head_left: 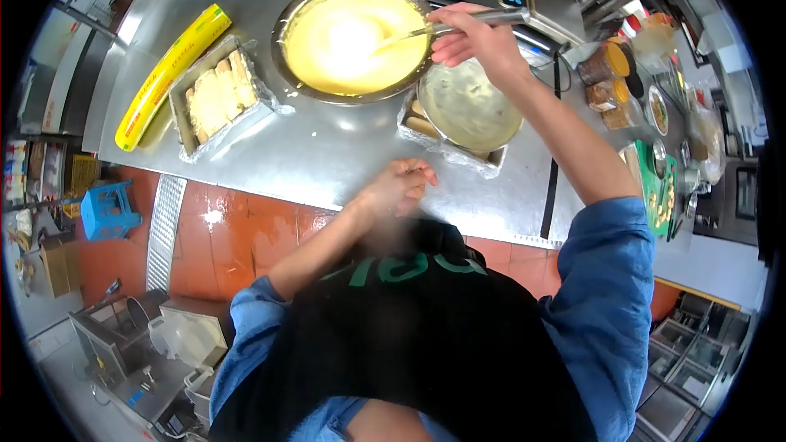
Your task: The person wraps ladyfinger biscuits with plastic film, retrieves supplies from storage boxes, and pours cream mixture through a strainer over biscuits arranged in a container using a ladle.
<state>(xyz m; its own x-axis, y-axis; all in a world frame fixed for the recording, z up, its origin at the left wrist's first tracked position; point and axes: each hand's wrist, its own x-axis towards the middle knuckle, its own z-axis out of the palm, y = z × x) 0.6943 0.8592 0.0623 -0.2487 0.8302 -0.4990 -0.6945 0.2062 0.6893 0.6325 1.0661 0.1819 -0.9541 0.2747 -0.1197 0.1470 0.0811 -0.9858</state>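
A large steel bowl (282, 61) holds a pale yellow creamy mixture. My right hand (479, 42) is wrapped round a long-handled metal utensil (501, 16), whose far end reaches into the mixture. Below that hand, a second bowl (471, 106), smeared with pale residue, rests on a film-lined tray (483, 165). Near the counter's front edge, my left hand (401, 186) hovers with its fingers curled together; whether anything is between them is hidden. Left of the large bowl stands another film-lined tray (191, 143) with cream-covered pieces (219, 96) in it.
A yellow film box (172, 74) lies at the left of the steel counter (311, 147). A digital scale (544, 8) stands behind my right hand. Lidded jars (604, 64) and a green cutting board (651, 164) are farther right. A blue stool (109, 209) stands on the floor.
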